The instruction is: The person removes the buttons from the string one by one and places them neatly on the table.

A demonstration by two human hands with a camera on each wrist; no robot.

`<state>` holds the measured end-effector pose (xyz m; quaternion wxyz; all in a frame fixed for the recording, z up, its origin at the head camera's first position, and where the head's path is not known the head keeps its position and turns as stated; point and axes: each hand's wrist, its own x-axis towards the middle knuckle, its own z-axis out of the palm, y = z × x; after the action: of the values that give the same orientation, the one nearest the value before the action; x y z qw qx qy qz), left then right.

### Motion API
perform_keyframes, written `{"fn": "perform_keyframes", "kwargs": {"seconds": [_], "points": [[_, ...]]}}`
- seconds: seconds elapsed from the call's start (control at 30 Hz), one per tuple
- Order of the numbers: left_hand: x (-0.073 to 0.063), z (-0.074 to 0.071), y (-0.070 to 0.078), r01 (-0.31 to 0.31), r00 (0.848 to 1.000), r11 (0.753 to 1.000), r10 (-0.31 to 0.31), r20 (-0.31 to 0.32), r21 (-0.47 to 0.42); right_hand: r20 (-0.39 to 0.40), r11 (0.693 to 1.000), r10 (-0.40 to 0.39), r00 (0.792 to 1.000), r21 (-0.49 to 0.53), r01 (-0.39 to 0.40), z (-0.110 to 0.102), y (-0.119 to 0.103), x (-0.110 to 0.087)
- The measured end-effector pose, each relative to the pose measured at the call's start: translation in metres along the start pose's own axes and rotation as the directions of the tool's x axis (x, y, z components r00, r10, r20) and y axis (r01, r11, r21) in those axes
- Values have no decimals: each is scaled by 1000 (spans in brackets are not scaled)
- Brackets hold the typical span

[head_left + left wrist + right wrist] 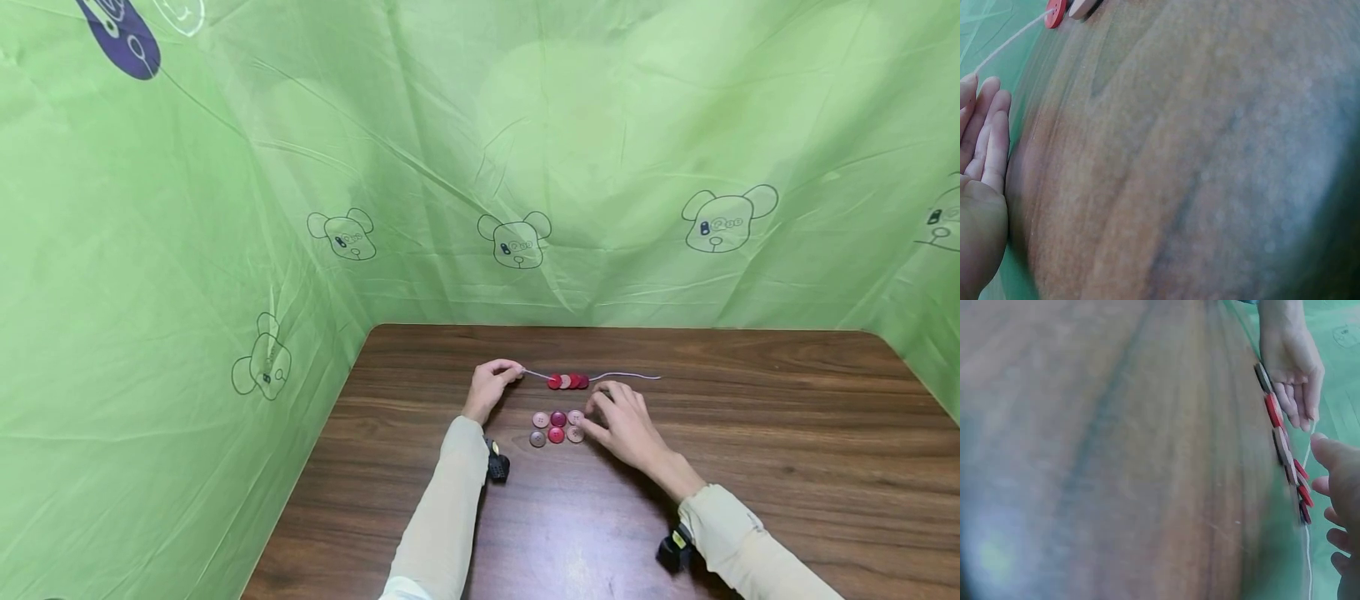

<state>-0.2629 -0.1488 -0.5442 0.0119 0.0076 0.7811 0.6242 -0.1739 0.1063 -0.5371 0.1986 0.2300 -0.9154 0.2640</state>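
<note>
My left hand (491, 387) pinches one end of a thin pale cord (536, 374) between thumb and fingertips. Strung on the cord are several buttons in reds and pink, overlapping in a row, with a red button (553, 382) nearest that hand. The cord's other end (630, 375) lies loose to the right. Below, loose buttons lie in two rows of three: pink, dark magenta (558, 418) and pale pink (575, 417), then grey (537, 438), red (556, 435) and dusty pink (574, 434). My right hand (626, 425) hovers beside the pale pink one, fingers bent and apart; contact is unclear.
A dark wood-grain table (405, 492) carries everything. Green fabric (600, 125) printed with bear outlines hangs behind it and at the sides. Black wrist cameras (675, 548) sit at both sleeves.
</note>
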Motion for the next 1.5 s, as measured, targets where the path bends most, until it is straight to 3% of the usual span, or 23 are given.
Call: {"fn": "perform_keyframes", "kwargs": {"seconds": [0.67, 1.5], "points": [[0, 1, 1, 1, 1000, 1000, -1, -7, 3, -10, 984, 176, 984, 39, -175, 8, 28, 21], [-1, 0, 0, -1, 1000, 1000, 1, -11, 21, 57, 977, 212, 976, 3, -212, 18, 34, 39]]}}
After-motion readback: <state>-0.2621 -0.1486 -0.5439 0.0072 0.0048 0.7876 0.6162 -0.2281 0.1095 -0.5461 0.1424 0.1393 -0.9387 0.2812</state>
